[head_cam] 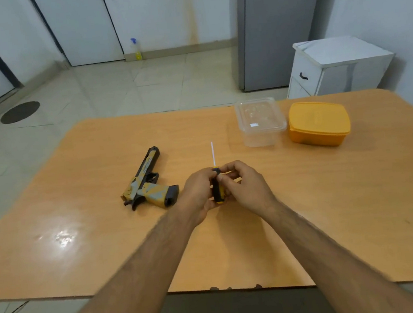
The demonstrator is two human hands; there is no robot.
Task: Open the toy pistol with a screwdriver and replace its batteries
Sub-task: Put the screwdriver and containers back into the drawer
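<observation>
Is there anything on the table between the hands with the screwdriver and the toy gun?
Nothing visible. Both hands, left and right, hold the screwdriver, and only bare table lies between them and the toy pistol to their left. The two boxes sit far off right.

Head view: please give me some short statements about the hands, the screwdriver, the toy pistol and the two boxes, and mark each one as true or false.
1. Both hands hold the screwdriver. True: the left hand and the right hand both grip its black and yellow handle.
2. The screwdriver's shaft points toward the person. False: it points away, toward the far edge of the table.
3. The toy pistol lies on the table, untouched. True: it is to the left of the hands, apart from them.
4. The yellow box stands open. False: its lid is on.
5. The clear box stands to the right of the yellow box. False: it stands to its left.
</observation>
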